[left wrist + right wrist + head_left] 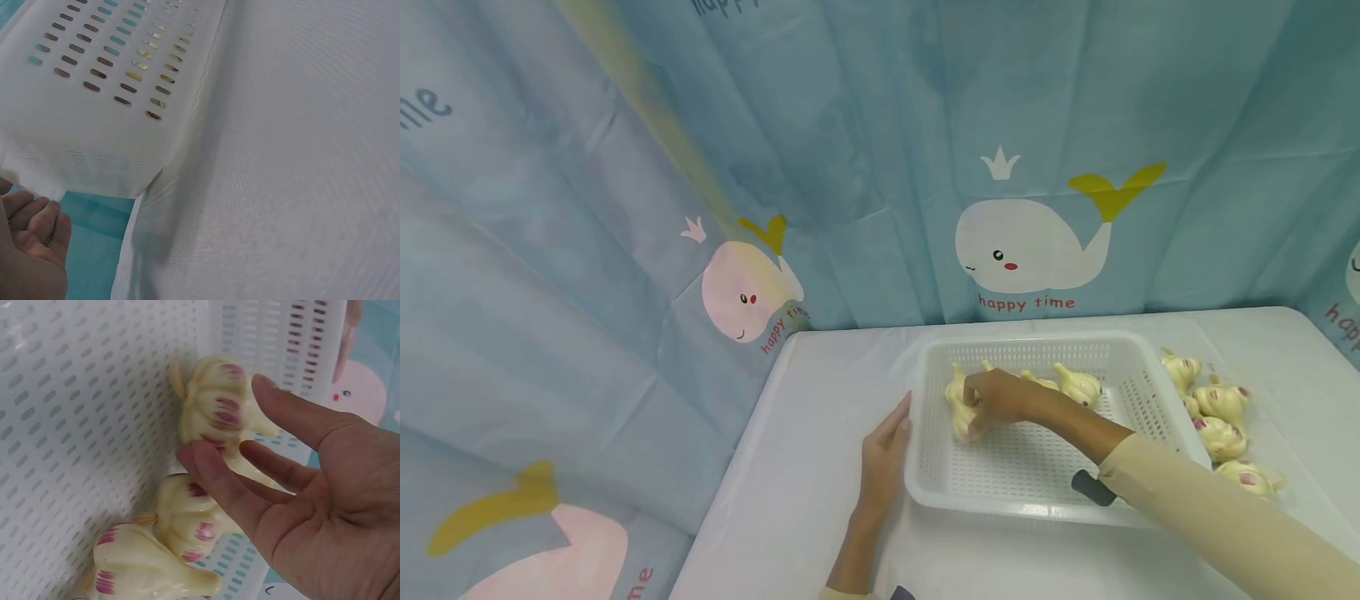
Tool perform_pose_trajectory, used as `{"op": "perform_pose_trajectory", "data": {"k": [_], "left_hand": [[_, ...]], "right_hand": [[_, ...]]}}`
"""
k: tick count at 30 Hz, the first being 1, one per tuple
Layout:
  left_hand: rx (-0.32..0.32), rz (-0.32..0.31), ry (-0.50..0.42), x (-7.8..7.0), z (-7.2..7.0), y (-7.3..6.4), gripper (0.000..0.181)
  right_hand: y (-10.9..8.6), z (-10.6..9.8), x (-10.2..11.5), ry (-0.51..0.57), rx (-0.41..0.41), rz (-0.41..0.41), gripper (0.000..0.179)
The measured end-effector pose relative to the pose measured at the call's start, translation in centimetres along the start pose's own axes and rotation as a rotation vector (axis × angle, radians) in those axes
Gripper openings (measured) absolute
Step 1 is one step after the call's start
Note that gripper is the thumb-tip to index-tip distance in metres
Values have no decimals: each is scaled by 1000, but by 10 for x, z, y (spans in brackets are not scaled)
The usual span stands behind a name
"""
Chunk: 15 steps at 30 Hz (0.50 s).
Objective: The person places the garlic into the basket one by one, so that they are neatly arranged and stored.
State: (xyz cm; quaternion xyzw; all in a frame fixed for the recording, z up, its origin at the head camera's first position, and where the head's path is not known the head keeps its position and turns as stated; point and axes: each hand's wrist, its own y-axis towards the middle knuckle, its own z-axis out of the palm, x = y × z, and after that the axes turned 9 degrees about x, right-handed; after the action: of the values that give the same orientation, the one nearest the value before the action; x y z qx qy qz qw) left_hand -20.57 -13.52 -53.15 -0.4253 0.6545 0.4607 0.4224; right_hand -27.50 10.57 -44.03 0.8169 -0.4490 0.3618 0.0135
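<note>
A white perforated plastic basket [1000,506] stands on the table with several garlic bulbs along its far and left sides. My right hand [1003,395] reaches into it, right beside a garlic bulb [958,395] at the left end. In the right wrist view, thumb and fingers [215,472] are spread apart, close over the purple-streaked bulbs [215,403], with none gripped between them. Outside the basket's left wall, my left hand [883,462] has its fingers extended along the rim. The left wrist view shows this hand [37,244] low beside the basket corner.
Several more garlic bulbs [1221,437] lie on the white tabletop [835,400] just right of the basket. A blue curtain [880,167] printed with whales hangs behind the table and along its left side.
</note>
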Motion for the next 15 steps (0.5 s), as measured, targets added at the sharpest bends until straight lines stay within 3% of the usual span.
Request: {"op": "perform_pose_trajectory", "data": {"k": [10, 15], "left_hand": [[-3, -22, -16, -2, 0, 0, 41], [-5, -20, -14, -2, 1, 0, 41]], "right_hand": [[-9, -14, 5, 77, -5, -20, 51], [-21, -23, 9, 61, -54, -91, 46]]}}
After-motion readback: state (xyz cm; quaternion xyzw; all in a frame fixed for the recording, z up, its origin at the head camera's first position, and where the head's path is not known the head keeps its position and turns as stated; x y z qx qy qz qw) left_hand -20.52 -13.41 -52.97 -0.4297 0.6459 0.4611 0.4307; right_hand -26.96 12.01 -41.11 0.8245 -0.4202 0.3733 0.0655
